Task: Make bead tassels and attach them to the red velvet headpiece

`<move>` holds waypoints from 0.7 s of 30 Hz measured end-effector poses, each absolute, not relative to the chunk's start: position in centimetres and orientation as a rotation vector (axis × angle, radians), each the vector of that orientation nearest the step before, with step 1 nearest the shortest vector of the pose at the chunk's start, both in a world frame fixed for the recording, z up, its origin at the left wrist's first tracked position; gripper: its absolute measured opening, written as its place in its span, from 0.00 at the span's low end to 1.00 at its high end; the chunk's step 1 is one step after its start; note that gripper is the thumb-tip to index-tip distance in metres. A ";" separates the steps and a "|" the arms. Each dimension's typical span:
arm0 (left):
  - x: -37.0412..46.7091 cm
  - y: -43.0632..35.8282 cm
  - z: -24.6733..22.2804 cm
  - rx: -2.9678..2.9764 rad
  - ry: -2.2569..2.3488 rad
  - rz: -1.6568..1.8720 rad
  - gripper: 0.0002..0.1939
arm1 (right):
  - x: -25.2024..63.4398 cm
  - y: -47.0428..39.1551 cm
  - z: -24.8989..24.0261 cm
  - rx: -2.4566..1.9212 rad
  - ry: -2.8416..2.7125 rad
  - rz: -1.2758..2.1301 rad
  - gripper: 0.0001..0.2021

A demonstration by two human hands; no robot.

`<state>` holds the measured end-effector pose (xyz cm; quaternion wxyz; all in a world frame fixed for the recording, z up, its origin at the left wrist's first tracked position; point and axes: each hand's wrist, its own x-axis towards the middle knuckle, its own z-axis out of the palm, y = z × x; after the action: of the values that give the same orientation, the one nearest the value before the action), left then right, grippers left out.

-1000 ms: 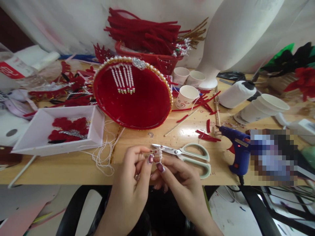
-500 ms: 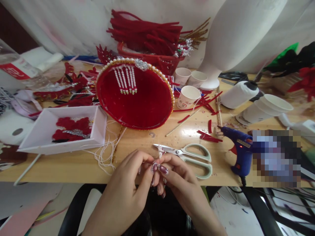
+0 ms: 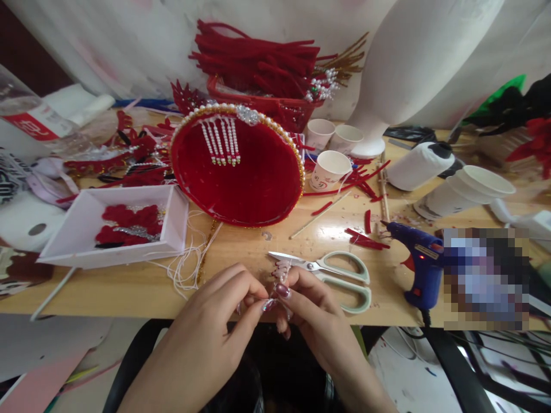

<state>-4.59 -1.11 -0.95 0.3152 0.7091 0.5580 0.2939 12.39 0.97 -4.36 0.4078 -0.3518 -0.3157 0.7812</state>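
Over the table's front edge, both hands meet at a small bunch of pale pink and white bead strands (image 3: pixel 282 271). My right hand (image 3: pixel 316 312) pinches the bunch between thumb and fingers, its upper end sticking up past the fingertips. With thumb and index finger together, my left hand (image 3: pixel 224 318) grips the lower left end of it; the fingers partly hide that spot. Just beyond, scissors with pale green handles (image 3: pixel 322 267) lie slightly open. Behind stands a red velvet disc (image 3: pixel 241 183) rimmed with pearls and gold trim, with short pearl strands hanging on its face.
At left, a white box (image 3: pixel 172 223) holds red pieces, with loose white string (image 3: pixel 183 269) beside it. A blue glue gun (image 3: pixel 424 264) with a lit red light rests at right. Paper cups (image 3: pixel 330 171), a thread cone (image 3: pixel 419 166) and a basket of red stems (image 3: pixel 258 57) stand behind.
My left hand has moved slightly left and its fingertips have drawn away from the right hand's. More of the bead bunch shows above the right fingers.
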 end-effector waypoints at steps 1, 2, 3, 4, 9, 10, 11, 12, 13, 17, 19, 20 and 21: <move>-4.7 -1.1 -0.9 1.888 1.460 0.774 0.09 | 12.4 0.9 -4.4 -0.897 -0.809 1.965 0.12; -4.8 -1.1 -0.8 1.909 1.450 0.780 0.09 | 12.4 0.9 -4.4 -0.905 -0.825 1.964 0.12; -4.9 -1.1 -0.8 1.928 1.446 0.791 0.09 | 12.4 0.8 -4.4 -0.907 -0.843 1.966 0.12; -4.9 -1.0 -0.7 1.946 1.434 0.802 0.09 | 12.3 0.8 -4.4 -0.905 -0.858 1.968 0.12; -4.7 -0.8 -0.6 1.996 1.385 0.868 0.10 | 12.4 0.9 -4.2 -0.872 -0.882 2.005 0.12; -4.6 -0.8 -0.6 1.991 1.390 0.876 0.09 | 12.4 0.9 -4.3 -0.865 -0.874 2.012 0.12; -4.5 -0.9 -0.7 1.980 1.404 0.880 0.09 | 12.4 0.9 -4.3 -0.859 -0.868 2.015 0.12; -4.4 -0.9 -0.8 1.965 1.419 0.876 0.09 | 12.4 0.9 -4.4 -0.854 -0.863 2.014 0.12; -4.3 -1.0 -0.8 1.948 1.435 0.869 0.09 | 12.5 0.9 -4.4 -0.849 -0.865 2.012 0.12; -4.4 -1.2 -1.2 1.892 1.449 0.841 0.09 | 12.5 0.9 -4.4 -0.821 -0.899 2.002 0.13; -4.6 -1.3 -1.3 1.879 1.438 0.829 0.08 | 12.6 0.9 -4.2 -0.822 -0.947 1.990 0.12; -4.7 -1.4 -1.4 1.880 1.429 0.825 0.08 | 12.6 0.9 -4.1 -0.833 -0.982 1.985 0.12; -4.9 -1.4 -1.4 1.886 1.417 0.821 0.08 | 12.7 0.9 -3.9 -0.847 -1.026 1.982 0.12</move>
<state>-4.86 -1.43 -1.39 0.3162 0.7163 0.5383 0.3117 12.71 0.92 -3.94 0.3684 -0.3297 -0.3995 0.7720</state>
